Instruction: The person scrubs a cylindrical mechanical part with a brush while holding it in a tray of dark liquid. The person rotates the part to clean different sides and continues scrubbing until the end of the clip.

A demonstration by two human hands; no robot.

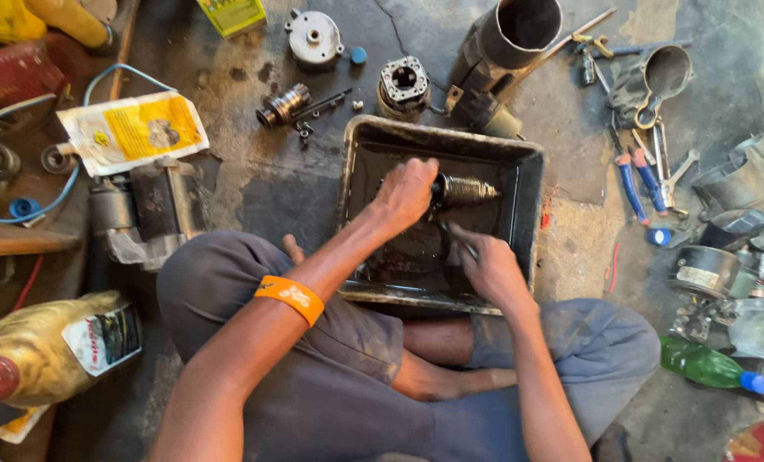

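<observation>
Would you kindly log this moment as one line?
left hand: grips grey splined metal shaft | right hand: holds thin tool at shaft | over black oily rectangular tray

place: motor repair workshop, work done on the floor | evidence: oil-stained concrete floor [262, 184] | black wash tray [527, 184] of dark fluid | stripped starter motor [147, 214] | loose metal housings [519, 34] | blue-handled pliers [639, 184] | wrenches [669, 167]
</observation>
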